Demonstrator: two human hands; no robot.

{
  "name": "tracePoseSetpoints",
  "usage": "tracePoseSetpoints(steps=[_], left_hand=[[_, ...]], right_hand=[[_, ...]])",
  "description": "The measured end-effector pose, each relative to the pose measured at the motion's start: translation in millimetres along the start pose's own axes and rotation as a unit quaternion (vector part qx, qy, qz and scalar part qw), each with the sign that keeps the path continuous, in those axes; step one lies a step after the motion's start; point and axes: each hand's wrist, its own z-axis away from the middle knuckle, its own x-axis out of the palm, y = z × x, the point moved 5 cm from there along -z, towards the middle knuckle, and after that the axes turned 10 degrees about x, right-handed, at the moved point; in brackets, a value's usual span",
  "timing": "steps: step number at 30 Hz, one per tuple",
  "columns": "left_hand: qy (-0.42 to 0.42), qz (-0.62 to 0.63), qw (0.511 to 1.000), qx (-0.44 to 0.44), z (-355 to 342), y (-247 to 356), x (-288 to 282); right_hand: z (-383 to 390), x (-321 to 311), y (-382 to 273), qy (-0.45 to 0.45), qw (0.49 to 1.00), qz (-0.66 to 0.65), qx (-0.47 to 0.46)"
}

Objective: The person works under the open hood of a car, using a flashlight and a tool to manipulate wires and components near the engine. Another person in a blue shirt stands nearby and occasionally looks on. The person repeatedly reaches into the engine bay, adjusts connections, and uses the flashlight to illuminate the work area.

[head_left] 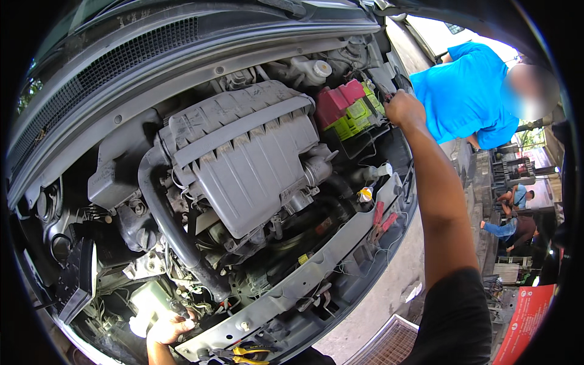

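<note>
My left hand (170,330) is at the lower left of the engine bay, fingers curled beside a brightly lit white plastic part (150,301). A small pale thing shows at its fingertips, too small to name. My right arm reaches far across to the right side of the bay. There my right hand (406,109) is closed at the bay's edge, near a lime-green battery (356,120) with a red cover (338,97). Something dark shows at its fingers, but I cannot make it out. Between my hands sits a large grey air filter housing (249,167).
Red-handled pliers (382,220) and thin wires lie on the front crossmember (292,298). Yellow-and-black pliers (248,353) rest at the front edge. A black hose (176,237) curves down the left. A person in a blue shirt (465,97) stands beyond the right side; other people are farther back.
</note>
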Motion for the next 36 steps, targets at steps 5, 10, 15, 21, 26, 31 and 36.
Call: tracePoseSetpoints(steps=[5,10,15,21,26,31,36], left_hand=[[0.014,0.013,1.0,0.024,-2,12,8],[-0.025,-0.02,0.999,-0.002,6,5,-1],[-0.058,-0.086,0.994,-0.044,-3,34,8],[-0.065,0.013,0.998,-0.014,2,-7,3],[-0.032,0.055,0.997,-0.039,8,-1,11],[-0.059,0.012,0.998,-0.014,0,7,12],[-0.092,-0.001,0.995,0.038,-1,19,20]], right_hand=[[-15,12,-9,-0.009,0.997,0.074,0.008],[-35,25,-29,0.029,0.994,0.098,-0.035],[-70,81,9,0.045,0.993,0.082,-0.077],[-82,62,18,0.049,0.991,0.064,-0.103],[113,-31,-37,-0.009,0.946,-0.207,-0.25],[451,-54,-86,-0.549,0.631,-0.17,-0.522],[566,-16,-133,-0.474,0.726,-0.254,-0.428]])
